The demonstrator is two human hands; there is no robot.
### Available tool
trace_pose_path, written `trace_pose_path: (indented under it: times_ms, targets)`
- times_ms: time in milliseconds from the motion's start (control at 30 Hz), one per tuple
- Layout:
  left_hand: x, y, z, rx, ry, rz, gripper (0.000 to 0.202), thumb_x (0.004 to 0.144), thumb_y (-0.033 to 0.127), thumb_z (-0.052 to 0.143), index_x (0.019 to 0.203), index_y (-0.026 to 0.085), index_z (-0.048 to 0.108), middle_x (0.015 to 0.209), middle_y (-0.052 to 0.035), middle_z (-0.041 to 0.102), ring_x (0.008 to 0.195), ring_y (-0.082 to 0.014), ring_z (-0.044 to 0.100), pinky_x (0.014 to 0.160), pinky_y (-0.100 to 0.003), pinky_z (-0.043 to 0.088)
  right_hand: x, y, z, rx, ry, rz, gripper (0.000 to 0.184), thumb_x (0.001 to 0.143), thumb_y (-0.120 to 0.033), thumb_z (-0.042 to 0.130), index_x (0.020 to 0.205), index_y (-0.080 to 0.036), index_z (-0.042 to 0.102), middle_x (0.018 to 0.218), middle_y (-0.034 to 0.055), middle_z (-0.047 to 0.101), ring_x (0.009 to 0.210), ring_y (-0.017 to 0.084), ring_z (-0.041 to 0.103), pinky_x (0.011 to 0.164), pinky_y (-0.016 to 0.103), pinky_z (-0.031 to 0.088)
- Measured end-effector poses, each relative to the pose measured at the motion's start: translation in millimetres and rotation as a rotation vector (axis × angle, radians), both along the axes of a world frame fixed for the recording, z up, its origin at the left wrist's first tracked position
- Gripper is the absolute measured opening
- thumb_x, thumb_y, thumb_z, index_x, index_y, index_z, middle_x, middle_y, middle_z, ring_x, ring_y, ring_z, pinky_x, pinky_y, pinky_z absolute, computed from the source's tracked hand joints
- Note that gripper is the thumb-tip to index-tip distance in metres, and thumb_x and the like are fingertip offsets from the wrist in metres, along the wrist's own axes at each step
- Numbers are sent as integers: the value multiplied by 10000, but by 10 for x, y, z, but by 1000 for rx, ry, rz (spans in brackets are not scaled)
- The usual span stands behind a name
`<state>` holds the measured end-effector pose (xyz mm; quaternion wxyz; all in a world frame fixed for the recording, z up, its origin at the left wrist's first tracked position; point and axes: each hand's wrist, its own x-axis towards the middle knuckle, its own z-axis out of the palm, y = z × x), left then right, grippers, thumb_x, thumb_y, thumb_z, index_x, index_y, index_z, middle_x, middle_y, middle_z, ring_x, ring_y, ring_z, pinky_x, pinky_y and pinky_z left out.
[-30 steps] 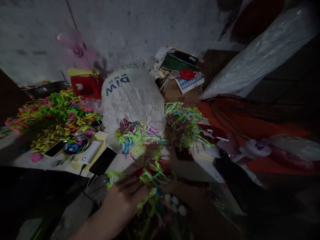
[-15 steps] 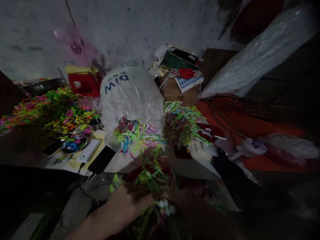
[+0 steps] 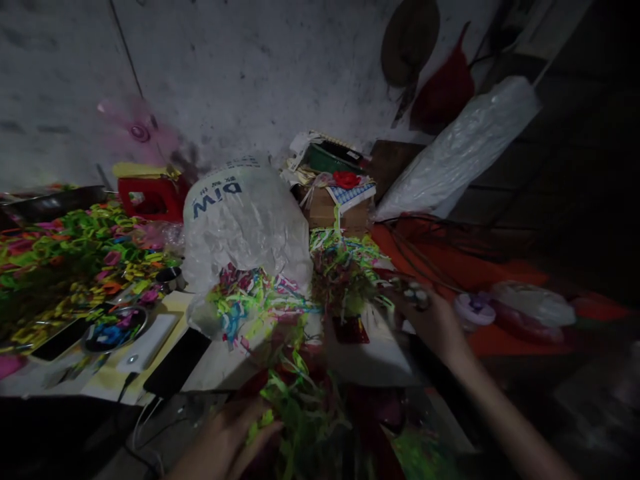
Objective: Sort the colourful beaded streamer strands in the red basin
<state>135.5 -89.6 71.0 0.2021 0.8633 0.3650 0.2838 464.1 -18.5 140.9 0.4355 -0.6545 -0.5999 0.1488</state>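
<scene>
My left hand (image 3: 240,430) is low in the head view, at the left side of a heap of green plastic strips (image 3: 305,407). Its fingers close around some yellow-green strips (image 3: 263,423); the dim light blurs their edges. My right hand (image 3: 433,320) reaches out over the right part of the table. In its fingers is a small bunch with whitish bits (image 3: 416,297), smeared by motion. Just left of that hand lies a tangled pile of green and dark red strips (image 3: 345,273). More coloured strips (image 3: 260,297) spill from a big white plastic bag (image 3: 245,227).
Phones (image 3: 177,363), a white power bank (image 3: 147,343) with cables and a metal bowl (image 3: 115,330) of coloured pieces lie at the left. Behind them is a large heap of bright plastic pieces (image 3: 75,247). A cardboard box (image 3: 325,210) and a wrapped roll (image 3: 460,147) stand at the back.
My right hand has left the heap beside my left hand and moved up and right over the table with the small bunch. My left hand stays low. The view has shifted right and up.
</scene>
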Motion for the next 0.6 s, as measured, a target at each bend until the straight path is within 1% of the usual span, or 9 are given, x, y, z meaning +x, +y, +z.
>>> trace_pose_path:
  times_ms: [67,100,167,200,267,333,400,500,600]
  targets:
    - [31,22,20,22,-2,-15,152,918,276,441,886,212,575,790,-9,661,731,-137,645,638,-170,476,-207,-117,-92,-81,105,117,429,782,-367,528,1145,-146,469,478,-54,529,434,144,505,468,230,396]
    - [47,31,41,26,7,-22,168,924,270,436,863,205,578,773,-7,656,720,-137,643,628,-178,470,-324,-204,-144,-124,113,161,379,795,-366,521,1111,-162,480,540,-37,573,454,142,527,470,229,406]
    - [80,41,93,32,47,-30,164,922,251,446,855,192,584,782,-12,652,722,-152,641,617,-209,460,-544,-396,-234,-201,70,305,211,819,-330,503,958,-178,547,749,19,653,608,145,602,543,226,448]
    - [97,41,121,32,76,-37,155,917,243,455,860,190,589,789,-14,652,725,-162,642,613,-227,456,-634,-486,-267,-222,26,400,167,814,-294,519,926,-183,575,841,29,665,718,152,621,628,234,466]
    - [128,33,171,29,127,-41,142,908,243,473,874,196,603,783,-11,652,728,-184,641,607,-258,446,-762,-633,-314,-203,-31,610,180,796,-231,538,957,-202,612,946,25,664,854,160,616,737,246,460]
    - [154,20,212,16,149,-54,137,908,252,479,907,209,609,769,-2,648,722,-190,636,594,-266,430,-828,-725,-348,-163,-52,755,273,790,-185,529,1048,-223,609,973,19,664,887,158,613,772,249,450]
    - [174,10,242,19,143,-72,136,913,251,473,912,209,603,774,2,644,722,-183,632,587,-261,413,-856,-776,-377,-181,-40,805,322,791,-170,523,1098,-238,596,1001,16,664,893,158,619,774,244,450]
    - [187,11,266,72,143,-88,152,925,249,452,897,192,590,751,1,632,694,-175,624,571,-258,392,-877,-821,-399,-285,15,770,331,767,-186,565,1082,-275,611,973,-14,679,855,166,637,729,224,458]
    - [188,24,278,109,171,-93,190,935,253,424,855,175,577,732,-8,627,681,-185,627,563,-267,400,-899,-848,-392,-322,39,753,362,743,-174,569,1083,-290,617,963,-32,684,839,162,645,699,206,461]
